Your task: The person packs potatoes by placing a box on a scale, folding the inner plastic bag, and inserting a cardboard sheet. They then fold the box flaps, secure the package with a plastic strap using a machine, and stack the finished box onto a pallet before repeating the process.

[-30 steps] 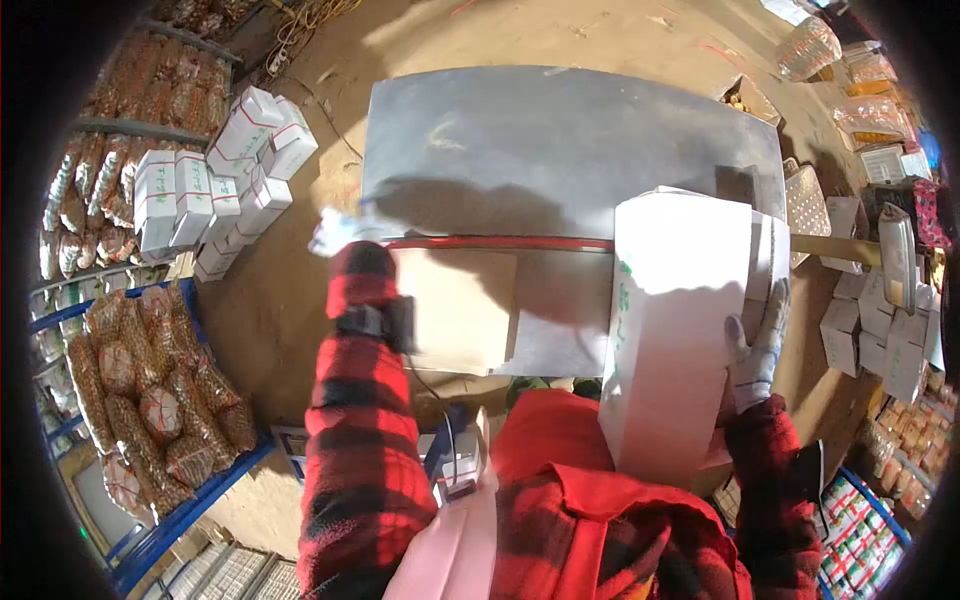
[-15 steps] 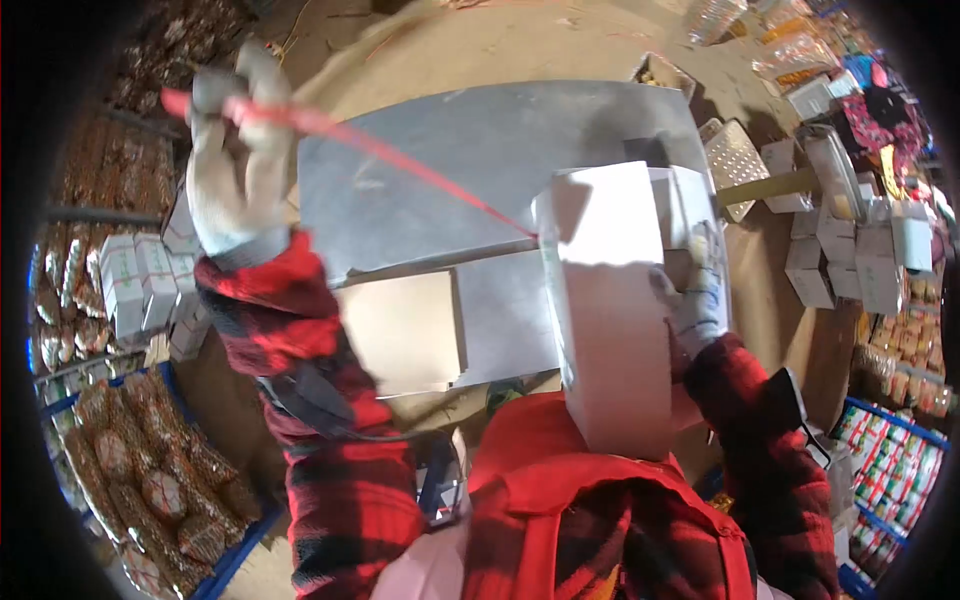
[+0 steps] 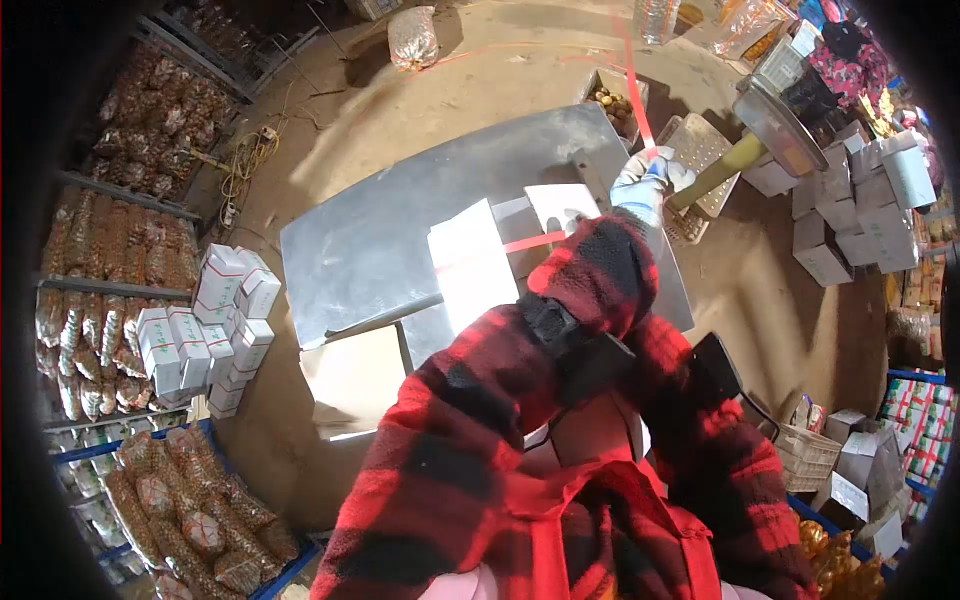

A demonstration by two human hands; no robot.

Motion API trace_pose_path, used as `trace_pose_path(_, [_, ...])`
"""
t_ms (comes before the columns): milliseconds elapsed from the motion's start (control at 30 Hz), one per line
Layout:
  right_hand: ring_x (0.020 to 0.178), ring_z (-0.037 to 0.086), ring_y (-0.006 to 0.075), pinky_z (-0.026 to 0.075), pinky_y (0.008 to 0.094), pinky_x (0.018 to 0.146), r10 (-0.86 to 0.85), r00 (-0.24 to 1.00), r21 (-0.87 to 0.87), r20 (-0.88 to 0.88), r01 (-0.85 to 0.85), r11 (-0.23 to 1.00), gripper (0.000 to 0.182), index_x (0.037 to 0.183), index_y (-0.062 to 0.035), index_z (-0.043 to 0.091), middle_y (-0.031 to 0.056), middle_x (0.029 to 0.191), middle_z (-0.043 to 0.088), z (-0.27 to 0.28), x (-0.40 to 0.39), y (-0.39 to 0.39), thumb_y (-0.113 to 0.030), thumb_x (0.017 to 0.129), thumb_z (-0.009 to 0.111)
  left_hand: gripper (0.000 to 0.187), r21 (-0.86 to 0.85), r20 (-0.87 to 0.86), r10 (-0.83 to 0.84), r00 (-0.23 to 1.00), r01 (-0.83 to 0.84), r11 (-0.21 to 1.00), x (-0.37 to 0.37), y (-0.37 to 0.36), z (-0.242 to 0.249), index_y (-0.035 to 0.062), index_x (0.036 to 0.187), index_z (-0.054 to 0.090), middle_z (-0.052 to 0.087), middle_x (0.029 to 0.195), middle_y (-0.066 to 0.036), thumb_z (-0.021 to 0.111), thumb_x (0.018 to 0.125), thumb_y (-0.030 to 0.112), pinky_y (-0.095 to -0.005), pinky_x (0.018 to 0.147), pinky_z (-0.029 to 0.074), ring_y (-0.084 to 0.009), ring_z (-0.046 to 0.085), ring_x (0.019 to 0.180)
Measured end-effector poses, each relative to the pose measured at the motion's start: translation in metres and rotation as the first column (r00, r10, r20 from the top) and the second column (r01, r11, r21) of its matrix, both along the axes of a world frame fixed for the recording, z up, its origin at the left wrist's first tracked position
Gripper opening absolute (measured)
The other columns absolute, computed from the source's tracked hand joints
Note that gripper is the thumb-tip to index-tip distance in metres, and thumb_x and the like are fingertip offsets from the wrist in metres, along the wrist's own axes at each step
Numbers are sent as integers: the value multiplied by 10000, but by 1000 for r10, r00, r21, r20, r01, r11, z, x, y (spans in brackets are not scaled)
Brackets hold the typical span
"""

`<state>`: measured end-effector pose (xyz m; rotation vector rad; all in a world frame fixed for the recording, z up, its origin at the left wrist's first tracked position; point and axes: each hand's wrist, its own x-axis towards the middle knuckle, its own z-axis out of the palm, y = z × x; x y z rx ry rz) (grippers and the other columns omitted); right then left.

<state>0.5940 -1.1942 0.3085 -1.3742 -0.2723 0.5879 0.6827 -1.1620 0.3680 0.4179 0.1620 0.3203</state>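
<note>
A white carton [image 3: 470, 262] lies on the grey metal table [image 3: 390, 215], with a red strap [image 3: 532, 243] running across it. My right hand [image 3: 643, 183], in a white glove with blue marks, is closed on the strap beyond the carton. From its fingers a length of strap extends up over the floor. My left arm crosses in front of my right one. Only a little of my left hand [image 3: 574, 221] shows by the carton's raised flap; the sleeve hides most of it, so its grip cannot be seen.
Flat tan cardboard [image 3: 355, 375] lies at the table's near left. White cartons [image 3: 235, 290] are stacked left, beside shelves of bagged goods [image 3: 120, 235]. Beyond the right corner are a crate of round produce [image 3: 612, 98] and a scale on a yellowish post [image 3: 720, 172].
My left hand has swung from the far left across to the carton. The strap now crosses the carton. My right hand has left the carton's side and moved up to the strap.
</note>
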Motion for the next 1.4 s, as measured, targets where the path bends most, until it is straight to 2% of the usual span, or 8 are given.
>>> trace_pose_path(133, [727,553,119,456,281,641,-16,948,367,-318,139,920,153,860,-29,586,31,854,601,-19,35,15,-173,882,542,211,487,-3,-233,973,205,849,-14,33,12,31,1059,601,675,869,-129,593,863,108,-289,728,504,-210,653,768])
trace_pose_path(200, [571,542,118,449,289,550,-270,909,21,-317,291,957,198,730,-24,621,9,688,610,16,45,29,-170,862,607,319,948,192,227,955,-121,-293,-42,85,14,95,1080,600,630,1000,-118,601,763,137,-369,867,432,-294,594,919])
trace_pose_path(267, [634,568,98,446,224,597,-184,947,-153,-263,147,977,133,865,-21,685,31,744,649,26,53,21,-140,831,638,424,764,257,437,862,96,-638,-57,152,3,117,1155,538,570,1112,-98,600,741,179,-484,972,305,-292,497,1086])
trace_pose_path(600, [619,528,61,372,197,538,-239,953,-162,-185,210,964,231,894,1,683,26,713,651,-6,56,22,-219,832,653,484,853,190,531,826,129,-506,-66,149,-47,90,1293,442,438,1306,-154,496,874,325,-568,1065,124,-320,350,1263])
trace_pose_path(833, [604,567,89,424,225,517,-280,909,-308,-310,182,934,251,944,7,668,28,723,636,27,64,-23,-223,850,636,446,264,-173,506,845,534,-803,-56,129,-42,222,1306,456,455,1341,-47,402,900,395,-584,1078,42,-326,290,1314])
trace_pose_path(967, [736,604,266,478,378,618,258,592,-557,764,402,727,262,1014,-109,626,107,856,601,47,51,-53,-215,775,611,408,233,-205,511,835,549,-803,-51,126,-45,207,1277,478,519,1271,-26,386,910,360,-583,1071,88,-285,403,1249])
trace_pose_path(1033, [759,606,210,455,382,589,604,258,-622,754,574,532,180,935,-141,636,78,835,581,45,62,-40,-200,783,558,380,290,-148,465,873,488,-823,-55,127,-48,196,1236,512,556,1208,-14,400,905,346,-564,1068,135,-261,442,1211])
trace_pose_path(1400, [698,671,241,505,372,529,447,815,-735,369,550,-397,135,780,-142,694,90,764,663,-99,283,-384,-183,813,569,305,396,-138,429,893,447,-802,-57,128,-53,209,1200,533,619,1100,-58,438,923,292,-460,1040,269,-256,555,1043])
